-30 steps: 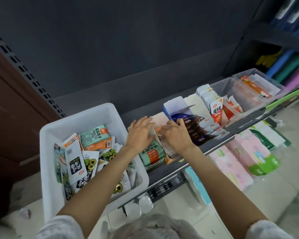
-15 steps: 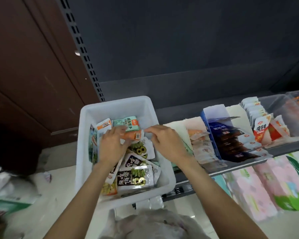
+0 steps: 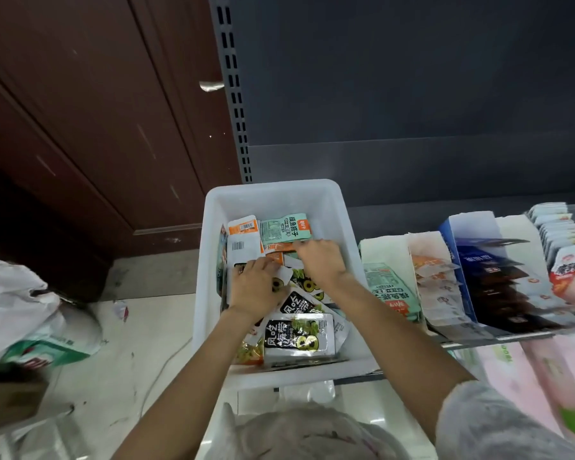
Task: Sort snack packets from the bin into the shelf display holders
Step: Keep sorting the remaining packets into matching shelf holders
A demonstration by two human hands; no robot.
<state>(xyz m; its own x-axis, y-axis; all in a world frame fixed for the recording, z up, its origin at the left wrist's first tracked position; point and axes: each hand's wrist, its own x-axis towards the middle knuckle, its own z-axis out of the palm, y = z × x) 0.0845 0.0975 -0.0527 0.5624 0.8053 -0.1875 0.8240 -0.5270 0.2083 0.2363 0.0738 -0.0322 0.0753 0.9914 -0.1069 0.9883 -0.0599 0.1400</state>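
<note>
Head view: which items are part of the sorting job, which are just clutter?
Job:
white bin
snack packets in the bin
shelf display holders
left hand and right hand, both in the bin among the packets

Lying about:
plastic bags on the floor
pink packs below the shelf
brown door

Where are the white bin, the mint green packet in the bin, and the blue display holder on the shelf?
white bin [image 3: 349, 257]: head view, on its right wall.
mint green packet [image 3: 286, 229]: head view, middle of its printed face.
blue display holder [image 3: 452, 247]: head view, on its left side panel.
</note>
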